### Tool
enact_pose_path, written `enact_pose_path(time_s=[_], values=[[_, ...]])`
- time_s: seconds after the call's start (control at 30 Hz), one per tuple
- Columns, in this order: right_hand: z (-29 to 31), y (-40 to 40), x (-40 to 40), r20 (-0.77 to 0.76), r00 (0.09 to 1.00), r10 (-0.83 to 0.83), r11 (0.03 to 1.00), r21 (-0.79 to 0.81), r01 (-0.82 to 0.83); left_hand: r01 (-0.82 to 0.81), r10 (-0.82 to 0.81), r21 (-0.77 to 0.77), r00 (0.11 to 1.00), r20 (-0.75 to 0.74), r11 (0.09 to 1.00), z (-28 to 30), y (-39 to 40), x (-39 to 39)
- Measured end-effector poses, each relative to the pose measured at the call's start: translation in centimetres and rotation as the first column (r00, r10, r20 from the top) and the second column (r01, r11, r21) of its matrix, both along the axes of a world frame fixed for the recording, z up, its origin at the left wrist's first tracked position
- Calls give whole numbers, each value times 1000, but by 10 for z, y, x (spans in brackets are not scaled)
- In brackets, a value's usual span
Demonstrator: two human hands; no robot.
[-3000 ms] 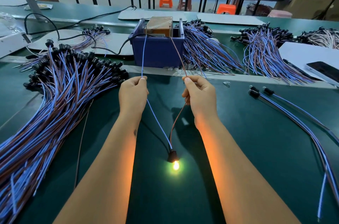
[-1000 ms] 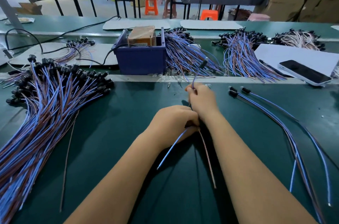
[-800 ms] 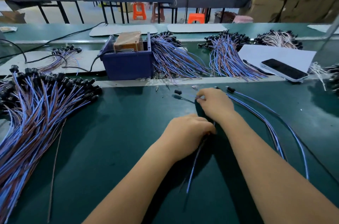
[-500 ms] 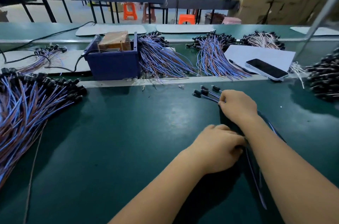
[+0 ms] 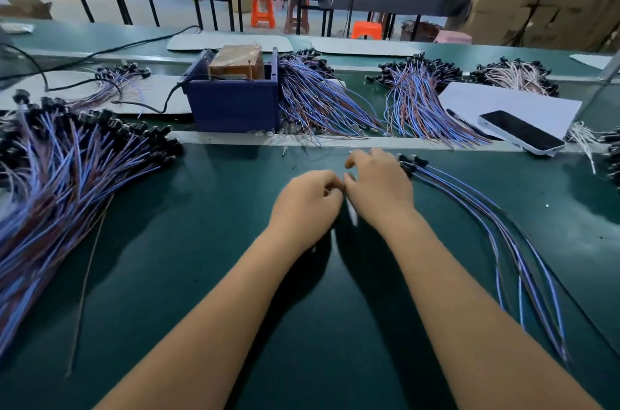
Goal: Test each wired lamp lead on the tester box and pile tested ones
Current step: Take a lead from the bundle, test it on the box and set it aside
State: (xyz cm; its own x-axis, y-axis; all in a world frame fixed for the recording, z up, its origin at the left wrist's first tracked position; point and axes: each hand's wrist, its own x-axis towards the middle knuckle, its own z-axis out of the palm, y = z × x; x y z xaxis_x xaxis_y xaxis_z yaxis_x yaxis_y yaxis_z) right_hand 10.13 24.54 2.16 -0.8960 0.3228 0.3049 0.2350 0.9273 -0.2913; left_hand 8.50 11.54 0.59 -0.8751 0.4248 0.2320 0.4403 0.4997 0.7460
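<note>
On the smooth green worktop (image 5: 208,275) your two hands are hovering side by side. Your left hand (image 5: 307,203) is curling loosely, fingers bent, gripping nothing visible; your right hand (image 5: 377,186) is spreading its fingers, empty. Thin blue-and-brown leads (image 5: 496,232) with black caps are lying just beside it. Beyond, the boxy blue tester (image 5: 235,101) is sitting between sprawling wire heaps (image 5: 67,181).
</note>
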Motion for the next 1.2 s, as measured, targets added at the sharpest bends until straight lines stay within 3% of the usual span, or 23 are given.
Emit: enact_pose_path(time_s=[0.17,0.33,0.43,0.5,0.63,0.83,1.07,1.2], values=[[-13,-88,-37,-41,987,155,963,-218,-160,-315,301,-114,946,-120,942,1,-70,-38],[-32,-105,-48,13,981,196,974,-121,-193,-576,554,-340,815,-170,743,-2,-128,-64],[-36,-99,-50,-5,977,212,966,-148,-210,-663,625,-436,739,-251,609,-6,-148,-74],[-37,-100,-49,-12,976,217,969,-115,-217,-681,653,-459,715,-249,571,-8,-151,-79],[-39,-100,-49,-12,973,229,968,-100,-229,-697,678,-429,699,-228,575,-13,-146,-84],[-38,-102,-46,-4,969,246,965,-89,-245,-714,689,-262,698,-196,649,-16,-157,-82],[-38,-102,-44,-13,967,256,961,-108,-256,-677,686,-397,713,-147,619,-12,-152,-83],[-36,-103,-43,-14,967,253,961,-112,-253,-708,690,-261,703,-172,657,-14,-155,-83]])
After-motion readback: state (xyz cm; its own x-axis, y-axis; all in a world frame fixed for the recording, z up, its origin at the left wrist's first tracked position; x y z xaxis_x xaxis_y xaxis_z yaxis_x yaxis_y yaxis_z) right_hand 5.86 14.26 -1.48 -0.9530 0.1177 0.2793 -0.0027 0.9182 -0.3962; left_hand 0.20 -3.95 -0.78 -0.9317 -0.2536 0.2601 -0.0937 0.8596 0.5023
